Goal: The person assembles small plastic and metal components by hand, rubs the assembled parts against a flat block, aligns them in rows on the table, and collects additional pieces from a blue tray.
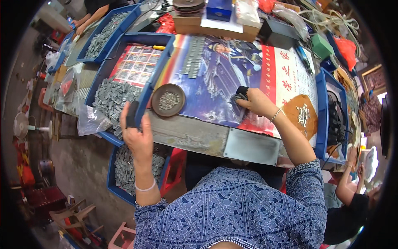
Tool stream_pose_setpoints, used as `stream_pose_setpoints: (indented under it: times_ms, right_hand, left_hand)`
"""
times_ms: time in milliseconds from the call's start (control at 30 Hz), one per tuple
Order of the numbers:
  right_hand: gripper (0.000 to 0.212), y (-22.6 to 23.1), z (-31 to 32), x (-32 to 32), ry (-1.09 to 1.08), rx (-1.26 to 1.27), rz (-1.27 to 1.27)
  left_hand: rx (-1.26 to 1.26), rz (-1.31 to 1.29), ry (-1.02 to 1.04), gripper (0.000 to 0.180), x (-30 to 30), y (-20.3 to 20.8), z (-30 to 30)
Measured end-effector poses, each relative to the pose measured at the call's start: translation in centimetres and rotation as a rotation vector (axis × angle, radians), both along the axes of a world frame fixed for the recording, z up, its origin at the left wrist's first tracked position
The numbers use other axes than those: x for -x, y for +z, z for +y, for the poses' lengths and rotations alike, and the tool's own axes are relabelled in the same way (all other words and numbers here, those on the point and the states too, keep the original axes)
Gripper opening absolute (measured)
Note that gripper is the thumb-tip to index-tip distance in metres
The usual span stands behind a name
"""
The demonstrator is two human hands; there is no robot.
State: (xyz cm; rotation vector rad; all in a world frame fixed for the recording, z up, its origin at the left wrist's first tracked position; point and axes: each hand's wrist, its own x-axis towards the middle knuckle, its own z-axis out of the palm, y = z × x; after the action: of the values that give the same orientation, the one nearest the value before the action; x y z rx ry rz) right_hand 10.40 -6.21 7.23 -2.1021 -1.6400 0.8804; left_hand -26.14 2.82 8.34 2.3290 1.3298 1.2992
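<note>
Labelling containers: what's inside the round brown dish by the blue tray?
The round brown dish holds a small pile of tiny grey metal pieces at its centre, with bare brown around it. The dish floor beneath the pile is covered.

I've got a big glossy poster point(215, 79) spread flat across the bench, mostly blue with a red-and-white panel at its right end. A red calendar sheet point(134, 64) of small picture squares lines the blue tray on the left. Farther back, a blue box point(219, 9) stands on a brown carton point(207, 28).
</note>
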Motion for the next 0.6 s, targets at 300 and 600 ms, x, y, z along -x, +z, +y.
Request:
stream_pose_setpoints:
  times_ms: [300, 600]
  right_hand:
    - [0.046, -3.0, -5.0, -3.7, 0.044, -0.235, -0.099]
    - [0.047, -2.5, -9.9, -6.1, -0.163, -0.225, 0.205]
  left_hand:
    - [0.397, -0.043, -0.682, 0.041, -16.6, -3.8, -6.1]
    - [0.334, 0.080, -0.713, 0.044, -21.7, -7.6, -4.8]
